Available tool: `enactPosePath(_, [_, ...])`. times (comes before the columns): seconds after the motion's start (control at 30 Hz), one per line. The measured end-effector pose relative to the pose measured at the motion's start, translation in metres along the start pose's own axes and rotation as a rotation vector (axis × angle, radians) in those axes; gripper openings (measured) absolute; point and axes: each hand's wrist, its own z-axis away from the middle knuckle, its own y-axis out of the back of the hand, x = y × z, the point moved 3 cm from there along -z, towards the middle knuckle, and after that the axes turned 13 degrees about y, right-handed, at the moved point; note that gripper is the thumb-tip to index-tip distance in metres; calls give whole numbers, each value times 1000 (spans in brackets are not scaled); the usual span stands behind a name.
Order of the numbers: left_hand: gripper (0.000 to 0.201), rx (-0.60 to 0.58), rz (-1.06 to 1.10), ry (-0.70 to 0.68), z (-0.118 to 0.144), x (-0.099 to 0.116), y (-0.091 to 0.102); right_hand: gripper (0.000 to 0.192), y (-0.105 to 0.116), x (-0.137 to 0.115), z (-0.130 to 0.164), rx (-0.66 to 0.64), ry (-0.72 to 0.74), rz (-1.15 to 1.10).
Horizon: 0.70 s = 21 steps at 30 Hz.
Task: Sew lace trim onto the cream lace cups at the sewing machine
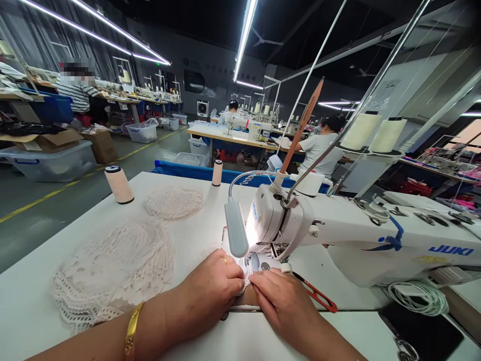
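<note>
My left hand (pixel 212 288), with a ring and a gold bangle at the wrist, is closed on the edge of a strip of white lace (pixel 247 287) beside the needle area of a white JUKI sewing machine (pixel 270 213). From the other side my right hand (pixel 280 298) pinches the same lace, its thumb and forefinger close together. A lit lamp (pixel 236 228) shines over the sewing spot and partly covers it. Left of my hands lie a large heap of pale lace (pixel 120 260) and a smaller lace pile (pixel 175 202).
Two peach thread cones (pixel 119 185) stand at the table's far side. Orange thread snips (pixel 319 295) lie under the machine arm, right of my right hand. A coiled white cable (pixel 418 298) and a dark flat object (pixel 423 326) are at right. Several people sit at other machines.
</note>
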Motion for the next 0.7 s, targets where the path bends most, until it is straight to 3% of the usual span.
enactPosePath(0.53, [29, 99, -104, 36, -10, -7, 1, 27, -5, 6, -8, -12, -66, 62])
enactPosePath(0.7, [29, 75, -149, 92, -15, -10, 2, 25, -5, 6, -9, 4, -70, 67])
